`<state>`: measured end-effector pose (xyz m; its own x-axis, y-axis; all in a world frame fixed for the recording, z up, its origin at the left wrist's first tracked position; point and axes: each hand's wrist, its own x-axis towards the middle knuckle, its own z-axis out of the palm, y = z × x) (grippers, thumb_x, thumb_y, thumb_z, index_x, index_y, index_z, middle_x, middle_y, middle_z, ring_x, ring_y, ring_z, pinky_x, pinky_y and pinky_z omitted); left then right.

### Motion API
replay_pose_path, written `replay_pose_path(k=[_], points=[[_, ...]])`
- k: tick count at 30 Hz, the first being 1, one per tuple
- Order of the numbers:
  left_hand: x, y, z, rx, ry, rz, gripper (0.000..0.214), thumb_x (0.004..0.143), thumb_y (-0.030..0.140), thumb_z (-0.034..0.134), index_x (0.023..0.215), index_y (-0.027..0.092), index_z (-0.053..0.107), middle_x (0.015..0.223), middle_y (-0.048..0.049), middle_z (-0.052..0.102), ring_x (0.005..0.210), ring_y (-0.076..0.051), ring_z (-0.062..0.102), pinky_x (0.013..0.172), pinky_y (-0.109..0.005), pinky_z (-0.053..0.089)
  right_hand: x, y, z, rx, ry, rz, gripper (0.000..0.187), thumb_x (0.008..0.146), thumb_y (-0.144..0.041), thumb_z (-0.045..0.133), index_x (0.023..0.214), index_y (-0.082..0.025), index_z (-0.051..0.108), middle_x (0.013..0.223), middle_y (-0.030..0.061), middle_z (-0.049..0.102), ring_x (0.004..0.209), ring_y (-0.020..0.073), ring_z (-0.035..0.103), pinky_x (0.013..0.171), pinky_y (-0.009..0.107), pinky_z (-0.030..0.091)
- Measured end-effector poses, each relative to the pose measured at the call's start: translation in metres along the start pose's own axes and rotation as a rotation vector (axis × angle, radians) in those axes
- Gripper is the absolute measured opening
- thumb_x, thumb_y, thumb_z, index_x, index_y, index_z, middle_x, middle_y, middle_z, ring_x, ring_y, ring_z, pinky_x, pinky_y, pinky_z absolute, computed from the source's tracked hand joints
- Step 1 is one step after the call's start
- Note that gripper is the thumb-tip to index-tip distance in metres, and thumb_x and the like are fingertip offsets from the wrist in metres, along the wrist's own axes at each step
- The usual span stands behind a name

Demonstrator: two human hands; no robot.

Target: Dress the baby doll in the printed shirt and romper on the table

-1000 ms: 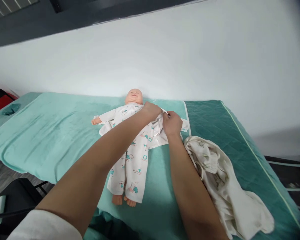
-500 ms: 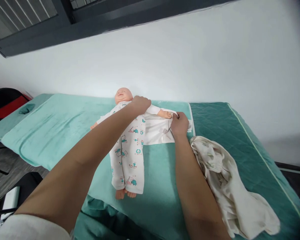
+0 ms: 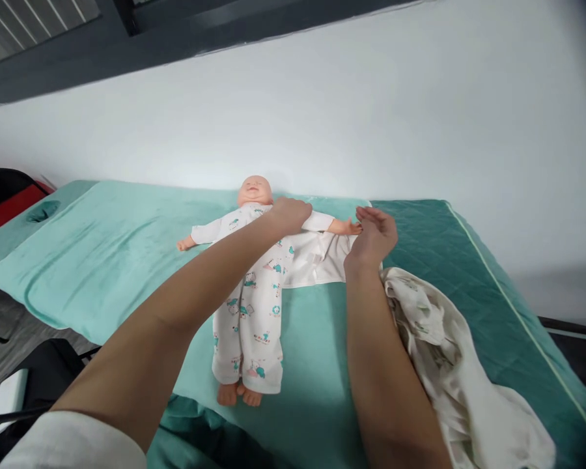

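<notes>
A baby doll [image 3: 254, 190] lies on its back in white printed pyjamas [image 3: 261, 326], arms spread and bare feet towards me. My left hand [image 3: 292, 216] is closed at the doll's shoulder, around its upper sleeve; the fingertips are hidden. At the end of that same arm is my right hand [image 3: 375, 233], fingers loosely apart, right beside the doll's small hand [image 3: 346, 227]. Under this arm a white cloth garment [image 3: 315, 264] lies spread flat, partly covered by the doll and my right wrist.
A crumpled cream garment [image 3: 449, 365] lies right of my right forearm. A light green sheet [image 3: 127, 260] covers the bed, with a darker quilted cover [image 3: 469, 280] at the right. The white wall [image 3: 322, 117] runs along the far side. A chair [image 3: 14, 198] stands far left.
My right hand has let go of the white cloth's edge and risen slightly right, its fingers opening. My left hand and the doll's upper body appear shifted slightly right in view.
</notes>
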<state>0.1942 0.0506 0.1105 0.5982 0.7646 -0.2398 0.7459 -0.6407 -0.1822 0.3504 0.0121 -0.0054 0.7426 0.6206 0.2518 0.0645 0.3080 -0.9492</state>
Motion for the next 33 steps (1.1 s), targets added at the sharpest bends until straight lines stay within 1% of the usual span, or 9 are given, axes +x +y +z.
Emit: replay_pose_path(k=[4, 6, 8, 12, 17, 20, 23, 28, 33], points=[[0.014, 0.01, 0.012, -0.057, -0.012, -0.011, 0.047, 0.088, 0.009, 0.056, 0.135, 0.01, 0.057, 0.128, -0.0192, 0.069, 0.118, -0.033, 0.067, 0.093, -0.043, 0.051, -0.017, -0.014, 0.007, -0.304, -0.093, -0.225, 0.029, 0.085, -0.025, 0.04, 0.102, -0.02, 0.063, 0.111, 0.0118, 0.072, 0.109, 0.0252, 0.069, 0.108, 0.051, 0.047], [0.013, 0.013, 0.014, -0.093, -0.024, -0.008, 0.046, 0.089, 0.009, 0.054, 0.135, 0.01, 0.058, 0.131, -0.0191, 0.068, 0.122, -0.033, 0.064, 0.098, -0.044, 0.049, -0.023, -0.016, 0.009, -0.511, -0.17, -0.274, 0.029, 0.088, -0.027, 0.041, 0.102, -0.021, 0.065, 0.112, 0.0093, 0.073, 0.109, 0.0254, 0.067, 0.114, 0.055, 0.039], [0.003, 0.009, 0.013, -0.141, 0.008, 0.009, 0.042, 0.09, 0.01, 0.054, 0.132, 0.011, 0.06, 0.133, -0.0184, 0.066, 0.125, -0.033, 0.062, 0.1, -0.045, 0.048, -0.026, -0.014, 0.01, -0.58, -0.242, -0.269, 0.029, 0.089, -0.029, 0.043, 0.104, -0.022, 0.066, 0.114, 0.0093, 0.073, 0.111, 0.0258, 0.066, 0.113, 0.053, 0.041], [-0.044, -0.016, 0.025, -0.393, 0.279, -0.062, 0.035, 0.097, 0.024, 0.052, 0.129, 0.015, 0.062, 0.133, -0.0132, 0.067, 0.122, -0.029, 0.062, 0.101, -0.041, 0.049, -0.035, -0.01, 0.016, -0.501, -0.376, -0.244, 0.031, 0.092, -0.034, 0.046, 0.109, -0.02, 0.067, 0.117, 0.0115, 0.073, 0.113, 0.0264, 0.066, 0.1, 0.044, 0.052], [-0.1, -0.064, 0.084, -0.845, 0.692, -0.2, 0.031, 0.102, 0.032, 0.045, 0.125, 0.02, 0.062, 0.139, -0.0085, 0.065, 0.133, -0.022, 0.056, 0.115, -0.035, 0.042, -0.056, -0.011, 0.03, -0.49, -0.56, -0.335, 0.032, 0.096, -0.039, 0.051, 0.116, -0.022, 0.069, 0.128, 0.01, 0.072, 0.124, 0.0262, 0.063, 0.114, 0.048, 0.044], [-0.106, -0.081, 0.113, -1.128, 0.744, -0.206, 0.031, 0.102, 0.037, 0.048, 0.125, 0.022, 0.06, 0.141, -0.0084, 0.062, 0.132, -0.021, 0.057, 0.114, -0.034, 0.043, -0.067, -0.015, 0.035, -0.391, -0.647, -0.311, 0.033, 0.098, -0.046, 0.054, 0.119, -0.026, 0.069, 0.14, 0.0071, 0.066, 0.136, 0.0256, 0.057, 0.121, 0.05, 0.038], [-0.099, -0.087, 0.123, -1.263, 0.767, -0.19, 0.027, 0.097, 0.041, 0.057, 0.115, 0.022, 0.062, 0.136, -0.0087, 0.064, 0.128, -0.022, 0.059, 0.112, -0.036, 0.044, -0.074, -0.019, 0.037, -0.275, -0.714, -0.221, 0.037, 0.097, -0.055, 0.059, 0.121, -0.029, 0.069, 0.148, 0.0053, 0.061, 0.144, 0.0262, 0.05, 0.125, 0.053, 0.033], [-0.094, -0.082, 0.121, -1.228, 0.827, -0.13, 0.025, 0.09, 0.044, 0.07, 0.101, 0.024, 0.062, 0.131, -0.008, 0.066, 0.127, -0.025, 0.059, 0.112, -0.04, 0.043, -0.076, -0.022, 0.038, -0.241, -0.807, -0.144, 0.047, 0.09, -0.063, 0.067, 0.126, -0.033, 0.064, 0.156, 0.0045, 0.052, 0.148, 0.0284, 0.044, 0.127, 0.055, 0.03], [-0.096, -0.077, 0.123, -0.899, 0.993, 0.017, 0.025, 0.093, 0.046, 0.067, 0.091, 0.023, 0.059, 0.131, -0.0098, 0.064, 0.129, -0.027, 0.056, 0.109, -0.044, 0.043, -0.075, -0.022, 0.04, -0.231, -0.883, -0.096, 0.061, 0.078, -0.066, 0.078, 0.123, -0.03, 0.059, 0.159, 0.007, 0.045, 0.146, 0.0317, 0.044, 0.118, 0.052, 0.04]])
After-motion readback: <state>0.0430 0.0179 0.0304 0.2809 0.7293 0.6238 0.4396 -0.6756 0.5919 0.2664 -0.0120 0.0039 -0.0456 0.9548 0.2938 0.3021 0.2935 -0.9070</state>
